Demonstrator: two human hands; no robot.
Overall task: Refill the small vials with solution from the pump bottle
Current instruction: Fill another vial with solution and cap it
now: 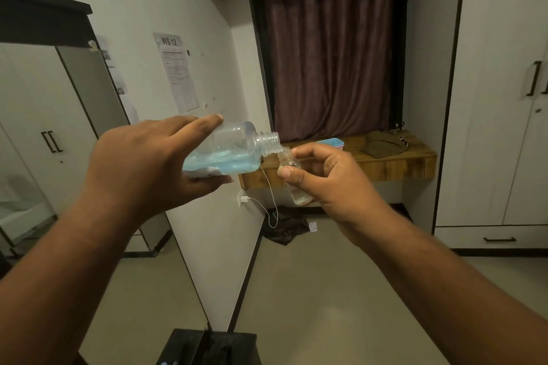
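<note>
Clear plastic bottle (234,148), tipped nearly flat at the frame's centre, holds pale blue liquid pooled along its lower side. Its uncapped threaded neck meets the mouth of a small vial (292,175) just to the right. The left hand (139,166) grasps the bottle; the right hand (332,184) pinches the tilted vial. Behind them sit a wooden shelf (385,163) and a maroon curtain (329,47).
</note>
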